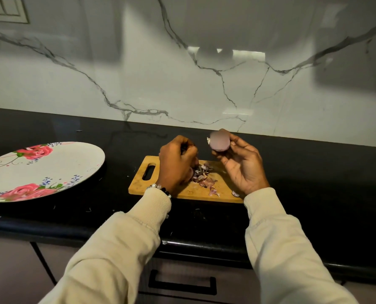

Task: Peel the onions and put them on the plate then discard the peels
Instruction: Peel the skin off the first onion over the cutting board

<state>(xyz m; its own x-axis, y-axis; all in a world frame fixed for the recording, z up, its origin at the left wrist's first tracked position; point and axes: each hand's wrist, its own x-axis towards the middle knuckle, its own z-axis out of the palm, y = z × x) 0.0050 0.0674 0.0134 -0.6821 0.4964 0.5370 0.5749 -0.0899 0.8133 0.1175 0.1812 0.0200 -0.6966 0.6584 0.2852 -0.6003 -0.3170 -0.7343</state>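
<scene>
peeled red onion [219,141], smooth and pale purple with a whitish root tuft on its left side, held above the far right edge of the cutting board [182,191]. the right hand [241,165] grips it between thumb and curled fingertips, palm turned toward the camera. the left hand [177,163], fingers curled downward, is closed over the heap of onion peels [201,175] at the middle of the wooden board; it appears to pinch or gather them, though the fingertips are hidden behind the knuckles. a few stray peel scraps [214,191] lie toward the near right of the board. a beaded bracelet [160,188] sits at the left wrist, above a cream sleeve [117,238].

the floral plate [57,172] rests on the black countertop [314,183], well apart to the left of the board, and carries no onion in view. marble-patterned wall [182,73] at far; a drawer handle [182,284] at near.

progress, as judged: this onion looks fully stripped, so the peeling step for it seems complete. remaining: transfer to the plate, then collection and disposal of the peels. no other onions and no bin are visible, so how many remain cannot be told.
</scene>
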